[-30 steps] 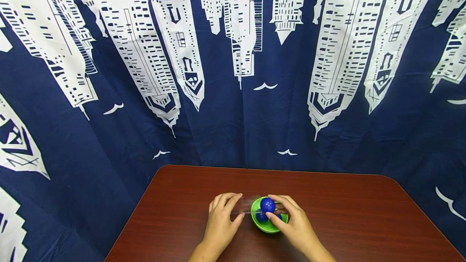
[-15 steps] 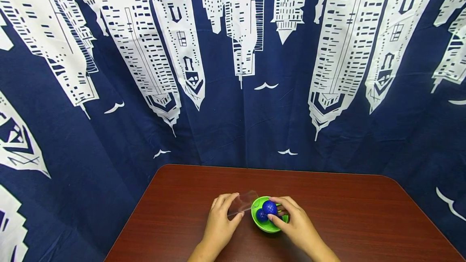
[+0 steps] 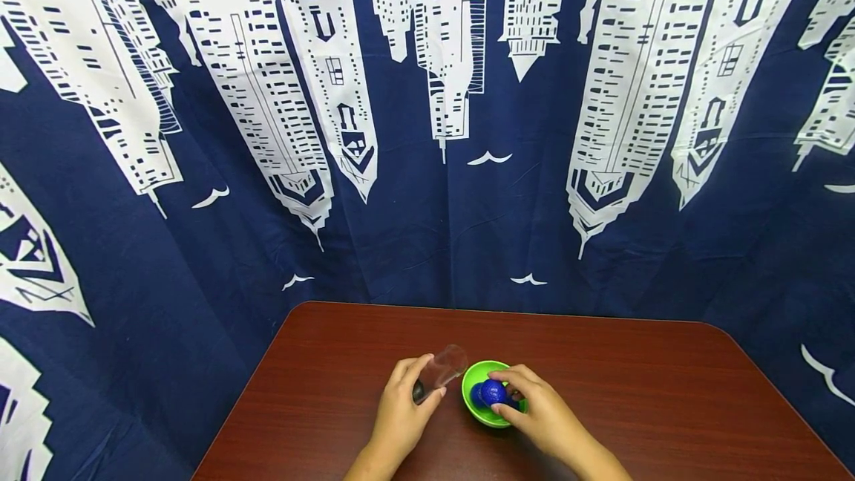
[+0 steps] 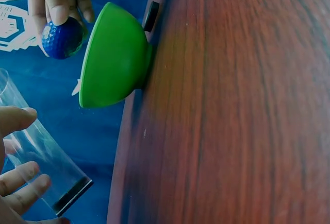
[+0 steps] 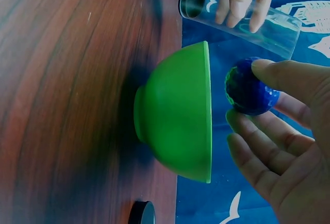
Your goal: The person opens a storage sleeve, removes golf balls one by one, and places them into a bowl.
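My left hand point(image 3: 404, 408) grips a clear plastic tube point(image 3: 446, 367) with a black end cap point(image 4: 73, 195); the tube leans, its capped end lower. The fingers and thumb of my right hand point(image 3: 544, 408) pinch a blue dimpled golf ball point(image 3: 493, 391). In both wrist views that golf ball is above the rim of a green bowl point(image 5: 178, 113), apart from it. At least one more blue ball point(image 3: 476, 395) lies inside the bowl, partly hidden by the held one. The tube is to the left of the bowl, held above the table.
A small black round lid point(image 5: 142, 212) lies on the brown wooden table point(image 3: 320, 392) beside the bowl; my right hand hides it in the head view. A dark blue cloth point(image 3: 414, 243) with white buildings hangs behind the table's far edge.
The tube has swung from nearly level, its end by the bowl, to a tilt with that end raised and farther left. The golf ball in my right hand has come down slightly.
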